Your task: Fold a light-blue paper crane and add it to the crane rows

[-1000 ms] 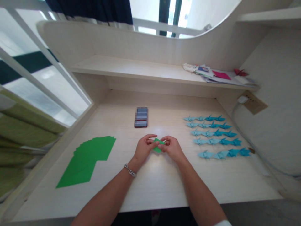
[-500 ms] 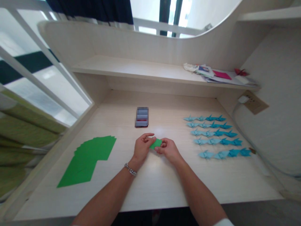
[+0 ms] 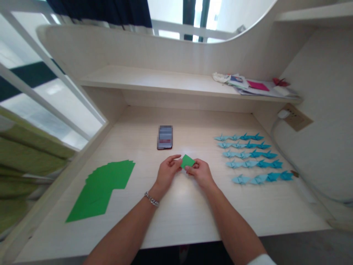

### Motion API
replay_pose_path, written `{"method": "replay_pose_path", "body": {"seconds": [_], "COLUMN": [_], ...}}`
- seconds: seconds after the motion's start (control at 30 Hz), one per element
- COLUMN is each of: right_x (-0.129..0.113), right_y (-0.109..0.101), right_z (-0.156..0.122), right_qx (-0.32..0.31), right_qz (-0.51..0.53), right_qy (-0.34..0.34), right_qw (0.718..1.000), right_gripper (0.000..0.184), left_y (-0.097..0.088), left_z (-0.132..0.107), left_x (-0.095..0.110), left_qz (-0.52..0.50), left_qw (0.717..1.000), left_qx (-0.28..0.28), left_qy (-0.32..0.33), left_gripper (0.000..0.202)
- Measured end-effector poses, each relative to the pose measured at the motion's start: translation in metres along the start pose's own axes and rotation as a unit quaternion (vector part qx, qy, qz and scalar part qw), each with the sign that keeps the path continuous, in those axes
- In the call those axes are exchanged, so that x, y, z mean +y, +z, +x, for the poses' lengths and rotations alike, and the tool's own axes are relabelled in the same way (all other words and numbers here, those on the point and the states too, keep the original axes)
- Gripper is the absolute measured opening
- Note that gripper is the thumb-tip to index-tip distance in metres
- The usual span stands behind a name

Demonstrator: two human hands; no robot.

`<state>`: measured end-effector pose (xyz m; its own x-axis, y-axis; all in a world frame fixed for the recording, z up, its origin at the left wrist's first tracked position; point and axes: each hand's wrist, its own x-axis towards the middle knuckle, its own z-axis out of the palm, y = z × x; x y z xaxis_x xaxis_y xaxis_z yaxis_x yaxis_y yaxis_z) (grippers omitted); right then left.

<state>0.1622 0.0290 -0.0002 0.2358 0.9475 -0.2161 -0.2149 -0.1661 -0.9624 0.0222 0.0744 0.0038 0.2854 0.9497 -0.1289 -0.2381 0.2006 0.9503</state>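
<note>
Both my hands meet over the middle of the pale wooden desk (image 3: 193,209). Between them is a small folded piece of green paper (image 3: 188,161). My left hand (image 3: 167,172), with a metal bracelet on its wrist, pinches the paper's left edge. My right hand (image 3: 200,172) pinches its lower right edge with curled fingers. The paper is lifted slightly and tilted up toward the back.
A fanned stack of green paper sheets (image 3: 103,187) lies at the left. A phone (image 3: 165,137) lies just behind my hands. Rows of blue paper cranes (image 3: 252,156) fill the right side. Papers (image 3: 253,86) sit on the back shelf; a wall socket (image 3: 295,117) with a cable is at right.
The green paper has turned and been raised between my fingers, now showing a flatter face toward the back. Both hands stayed close together and shifted slightly away from me.
</note>
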Motion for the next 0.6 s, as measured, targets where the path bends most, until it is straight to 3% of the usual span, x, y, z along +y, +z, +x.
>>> {"method": "replay_pose_path", "body": {"seconds": [0.17,0.37,0.6], "right_x": [-0.003,-0.005,-0.004], "right_y": [-0.003,-0.007,-0.012], "right_z": [0.001,0.004,0.003], "right_qx": [-0.017,0.028,-0.005], "right_qz": [0.013,0.029,-0.013], "right_qy": [0.022,0.034,0.031], "right_qw": [1.0,0.999,0.999], "right_gripper": [0.04,0.037,0.033], "left_y": [0.001,-0.002,-0.002], "left_z": [-0.002,-0.001,-0.001], "left_x": [-0.003,0.0,0.002], "left_qz": [0.081,0.096,0.072], "left_qw": [0.997,0.995,0.995], "left_qx": [-0.01,-0.011,-0.065], "left_qy": [-0.008,0.006,-0.014], "left_gripper": [0.039,0.038,0.032]}}
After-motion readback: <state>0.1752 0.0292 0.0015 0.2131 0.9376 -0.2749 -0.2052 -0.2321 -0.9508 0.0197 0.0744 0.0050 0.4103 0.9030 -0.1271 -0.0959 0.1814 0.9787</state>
